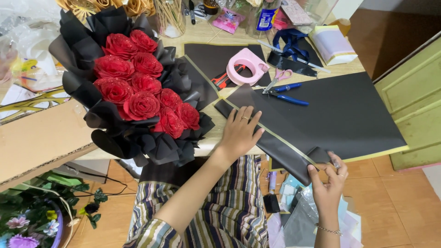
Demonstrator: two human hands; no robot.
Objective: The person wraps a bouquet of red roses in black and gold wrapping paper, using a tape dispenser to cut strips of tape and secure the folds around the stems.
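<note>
Black wrapping sheet (321, 115), gold-edged, lies at the table's near edge; its fold is held flat by the left hand (240, 131), fingers spread, while the right hand (327, 181) pinches the corner, best kept aligned.

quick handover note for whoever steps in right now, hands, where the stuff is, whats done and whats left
Left hand: flat, palm down, pressing the folded strip of black wrapping sheet onto the table edge.
Right hand: pinching the near end of the fold, off the table edge.
Rose bouquet: red roses in black wrap, lying to the left on the table.
Tools behind the sheet: pink scissors, blue-handled pliers, pink tape dispenser.
Done: one long edge of the sheet folded over along its gold border.
Left: the sheet lies apart from the bouquet, not yet wrapped around it.
</note>
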